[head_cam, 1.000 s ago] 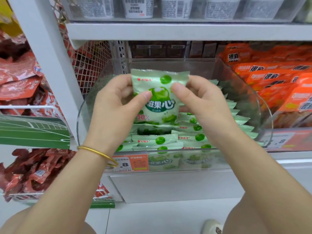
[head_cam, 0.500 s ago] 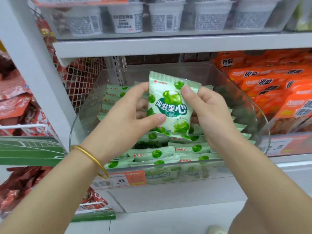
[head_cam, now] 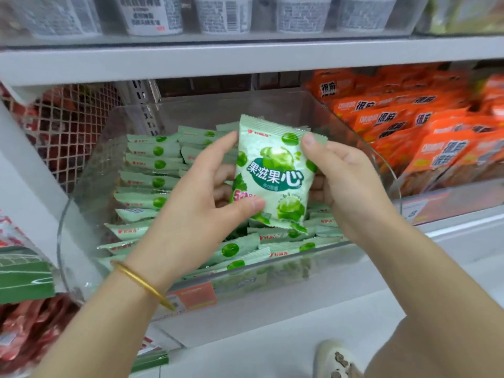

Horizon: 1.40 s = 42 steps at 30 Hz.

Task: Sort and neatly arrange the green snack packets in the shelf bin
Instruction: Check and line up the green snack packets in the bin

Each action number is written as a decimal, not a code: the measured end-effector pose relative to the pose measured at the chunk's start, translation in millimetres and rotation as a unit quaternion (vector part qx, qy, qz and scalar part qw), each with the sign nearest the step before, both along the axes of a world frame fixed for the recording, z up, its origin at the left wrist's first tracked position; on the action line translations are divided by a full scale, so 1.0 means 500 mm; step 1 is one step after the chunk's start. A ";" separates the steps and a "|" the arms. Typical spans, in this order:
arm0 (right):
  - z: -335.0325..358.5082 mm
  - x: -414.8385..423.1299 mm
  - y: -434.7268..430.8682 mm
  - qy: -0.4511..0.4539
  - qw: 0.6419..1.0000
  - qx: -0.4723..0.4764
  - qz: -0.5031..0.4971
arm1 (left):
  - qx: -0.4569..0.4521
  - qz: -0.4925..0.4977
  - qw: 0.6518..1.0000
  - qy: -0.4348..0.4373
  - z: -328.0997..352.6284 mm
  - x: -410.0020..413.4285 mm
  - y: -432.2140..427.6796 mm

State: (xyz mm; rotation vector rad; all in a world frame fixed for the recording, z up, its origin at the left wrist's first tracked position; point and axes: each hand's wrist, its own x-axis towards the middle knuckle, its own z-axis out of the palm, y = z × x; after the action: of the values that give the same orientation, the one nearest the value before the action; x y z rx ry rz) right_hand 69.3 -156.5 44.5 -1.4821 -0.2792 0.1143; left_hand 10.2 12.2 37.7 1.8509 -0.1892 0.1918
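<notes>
Packet: green, held face-on and slightly tilted above the stock in the bin, near the middle.
Left hand: grasps the packet's lower left edge, thumb in front, fingers behind.
Right hand: pinches the packet's upper right corner, thumb in front, fingers behind.
Bin: clear, curved-fronted, on the middle shelf.
Stock: green packets in overlapping rows along the bin's left side, looser at front and right.
Bangle: gold, on the left wrist.
Orange packets: in the bin just beside, on the right.
Cups: white, on the shelf above.
</notes>
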 end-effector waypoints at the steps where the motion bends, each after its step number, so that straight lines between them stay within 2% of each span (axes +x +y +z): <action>1: 0.004 -0.001 -0.002 0.006 1.000 0.000 0.003 | 0.000 0.019 1.000 -0.003 -0.001 -0.002 -0.004; 4: 0.009 0.000 0.001 0.025 1.000 0.006 -0.003 | 0.017 0.066 0.997 -0.027 0.001 -0.007 -0.010; 6: 0.007 0.004 0.000 0.030 0.999 0.021 0.006 | 0.084 0.118 0.986 -0.086 0.004 -0.014 -0.014; 9: 0.005 0.003 -0.001 0.038 0.997 0.062 0.034 | 0.261 0.214 0.919 -0.205 0.003 -0.020 -0.013; 11: 0.004 -0.001 -0.005 0.043 0.994 0.085 0.060 | 0.331 0.236 0.887 -0.220 -0.002 -0.027 -0.022; 13: 0.003 -0.008 -0.012 0.044 0.990 0.097 0.089 | 0.344 0.227 0.891 -0.189 -0.004 -0.035 -0.039; 16: 0.004 -0.021 -0.019 0.025 0.985 0.111 0.132 | 0.311 0.185 0.924 -0.125 -0.009 -0.045 -0.057; 19: 0.005 -0.029 -0.015 0.001 0.985 0.089 0.146 | 0.260 0.164 0.946 -0.103 -0.012 -0.048 -0.056; 22: 0.005 -0.036 -0.002 -0.039 0.992 0.050 0.108 | 0.153 0.162 0.972 -0.078 0.002 -0.053 -0.054; 25: 0.001 -0.034 0.011 -0.096 0.995 0.017 0.018 | -0.012 0.104 0.994 -0.033 0.016 -0.053 -0.047; 27: -0.003 -0.028 0.016 -0.109 0.994 0.020 -0.005 | -0.094 0.057 0.994 -0.020 0.018 -0.051 -0.039; 29: -0.001 -0.023 0.020 -0.116 0.993 0.026 -0.002 | -0.138 0.032 0.990 -0.017 0.017 -0.050 -0.027; 34: 0.008 -0.028 0.028 -0.104 0.990 0.085 0.034 | -0.141 -0.025 0.989 -0.033 0.013 -0.061 -0.004; 42: -0.006 -0.031 0.035 -0.098 0.992 0.065 0.049 | -0.142 -0.025 0.989 -0.006 0.010 -0.087 0.002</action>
State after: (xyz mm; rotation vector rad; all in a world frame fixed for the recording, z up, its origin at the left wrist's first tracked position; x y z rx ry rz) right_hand 53.6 -139.2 41.5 -1.3520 -0.5094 0.0279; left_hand -33.5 13.3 42.5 1.5601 -0.2048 0.1842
